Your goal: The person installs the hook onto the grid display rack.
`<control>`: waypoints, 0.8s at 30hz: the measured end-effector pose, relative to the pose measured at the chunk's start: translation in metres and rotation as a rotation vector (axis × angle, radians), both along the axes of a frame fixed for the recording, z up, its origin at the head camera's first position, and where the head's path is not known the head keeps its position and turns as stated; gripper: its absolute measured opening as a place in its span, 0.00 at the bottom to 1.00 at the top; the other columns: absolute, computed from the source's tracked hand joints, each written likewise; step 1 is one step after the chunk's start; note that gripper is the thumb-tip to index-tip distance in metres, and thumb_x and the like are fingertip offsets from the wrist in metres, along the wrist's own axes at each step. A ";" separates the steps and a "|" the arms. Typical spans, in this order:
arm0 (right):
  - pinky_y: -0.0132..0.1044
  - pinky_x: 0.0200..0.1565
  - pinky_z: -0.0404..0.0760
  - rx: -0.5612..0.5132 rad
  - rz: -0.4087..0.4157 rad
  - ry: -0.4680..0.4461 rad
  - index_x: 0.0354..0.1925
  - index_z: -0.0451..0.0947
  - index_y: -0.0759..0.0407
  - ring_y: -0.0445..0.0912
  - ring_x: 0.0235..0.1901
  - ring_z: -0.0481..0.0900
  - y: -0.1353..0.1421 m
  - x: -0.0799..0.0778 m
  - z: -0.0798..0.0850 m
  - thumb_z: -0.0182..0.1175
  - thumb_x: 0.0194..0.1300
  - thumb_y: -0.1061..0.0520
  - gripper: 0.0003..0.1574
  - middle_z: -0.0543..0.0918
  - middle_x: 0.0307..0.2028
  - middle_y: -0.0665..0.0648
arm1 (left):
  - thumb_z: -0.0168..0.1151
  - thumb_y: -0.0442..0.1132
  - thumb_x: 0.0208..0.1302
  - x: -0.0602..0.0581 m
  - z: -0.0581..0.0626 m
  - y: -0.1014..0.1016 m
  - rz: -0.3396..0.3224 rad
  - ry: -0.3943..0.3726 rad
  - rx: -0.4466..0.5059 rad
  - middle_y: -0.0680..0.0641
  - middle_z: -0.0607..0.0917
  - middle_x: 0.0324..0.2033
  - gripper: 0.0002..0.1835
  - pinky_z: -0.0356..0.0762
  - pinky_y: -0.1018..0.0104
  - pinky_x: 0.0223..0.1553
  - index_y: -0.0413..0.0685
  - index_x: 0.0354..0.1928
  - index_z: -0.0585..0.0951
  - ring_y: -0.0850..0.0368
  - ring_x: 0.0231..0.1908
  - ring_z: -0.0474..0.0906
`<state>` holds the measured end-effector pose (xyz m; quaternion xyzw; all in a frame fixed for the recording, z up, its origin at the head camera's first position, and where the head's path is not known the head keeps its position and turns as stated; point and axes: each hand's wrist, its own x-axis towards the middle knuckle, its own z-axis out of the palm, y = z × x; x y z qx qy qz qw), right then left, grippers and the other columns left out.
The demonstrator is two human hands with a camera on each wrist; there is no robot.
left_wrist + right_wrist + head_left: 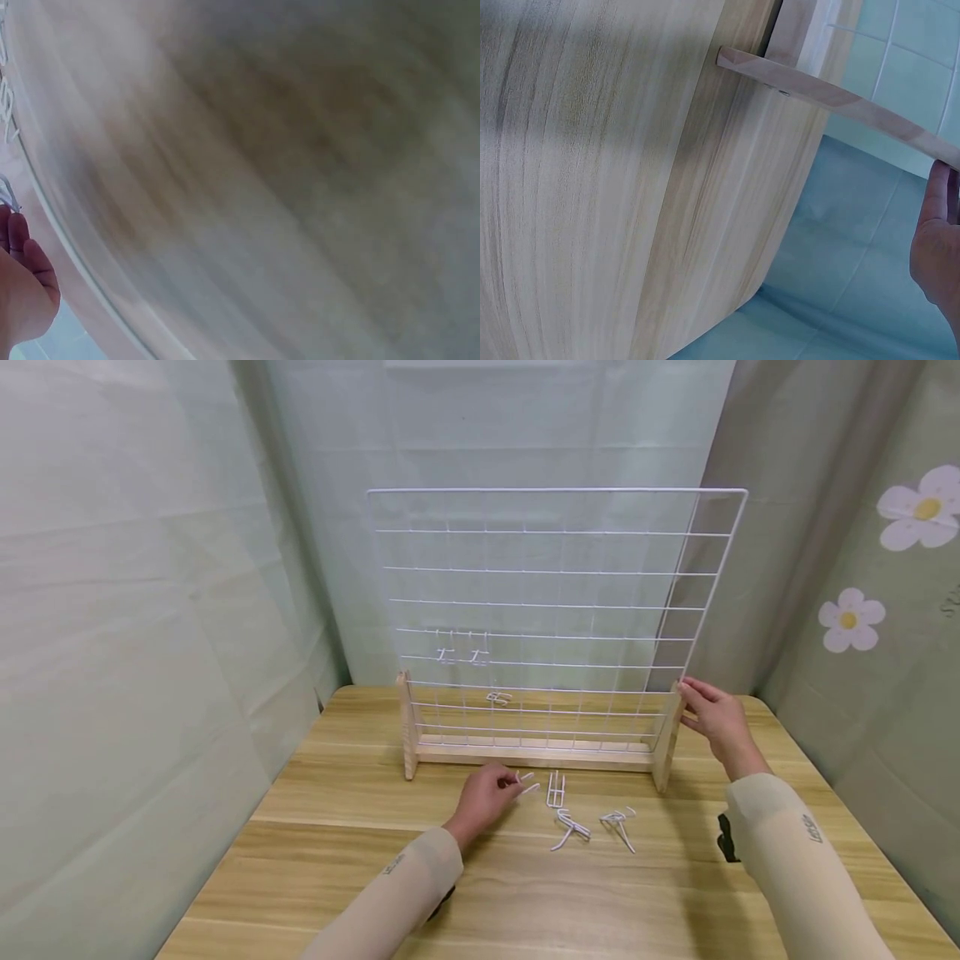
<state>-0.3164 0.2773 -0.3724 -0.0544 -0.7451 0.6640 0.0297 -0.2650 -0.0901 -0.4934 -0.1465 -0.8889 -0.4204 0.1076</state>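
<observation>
My left hand (pixel 486 797) is low in front of the rack, thumb and fingers pinching a white wire hook (pixel 531 788). Only the edge of that hand (pixel 26 281) enters the left wrist view. My right hand (pixel 718 720) holds the top of the right wooden upright (pixel 666 739) of the stand; in the right wrist view its fingers (pixel 936 196) meet the upright's end. A white wire grid panel (pixel 558 572) stands in the wooden base. Two double-pronged hooks, a left one (pixel 445 653) and a right one (pixel 478 655), hang on it. Another hook (pixel 498 697) shows lower on the grid.
On the wooden table (pixel 360 852) before the base lie a flat wire hook (pixel 556 790), a second hook (pixel 572 827) and a third hook (pixel 618 828). Pale curtains (pixel 187 568) surround the table at the back and both sides.
</observation>
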 end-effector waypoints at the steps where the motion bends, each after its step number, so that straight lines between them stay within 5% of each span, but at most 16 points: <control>1: 0.44 0.57 0.71 0.002 -0.001 -0.002 0.73 0.61 0.63 0.51 0.61 0.69 0.000 0.000 0.000 0.56 0.70 0.40 0.43 0.70 0.62 0.58 | 0.71 0.36 0.60 -0.001 0.001 0.000 0.012 0.001 0.003 0.54 0.81 0.30 0.04 0.75 0.67 0.35 0.46 0.30 0.85 0.60 0.32 0.74; 14: 0.43 0.57 0.72 -0.003 -0.007 -0.001 0.72 0.62 0.64 0.47 0.57 0.71 -0.001 0.002 0.000 0.57 0.70 0.41 0.43 0.74 0.53 0.48 | 0.71 0.37 0.61 -0.009 0.007 -0.008 0.223 0.055 0.174 0.53 0.80 0.30 0.04 0.77 0.66 0.35 0.47 0.30 0.85 0.59 0.32 0.75; 24: 0.41 0.55 0.72 0.000 0.000 -0.005 0.73 0.62 0.62 0.46 0.56 0.71 0.000 0.002 0.001 0.56 0.71 0.40 0.43 0.73 0.56 0.51 | 0.72 0.34 0.59 -0.016 0.014 -0.013 0.398 0.239 0.257 0.47 0.83 0.30 0.03 0.80 0.60 0.36 0.42 0.31 0.86 0.52 0.32 0.80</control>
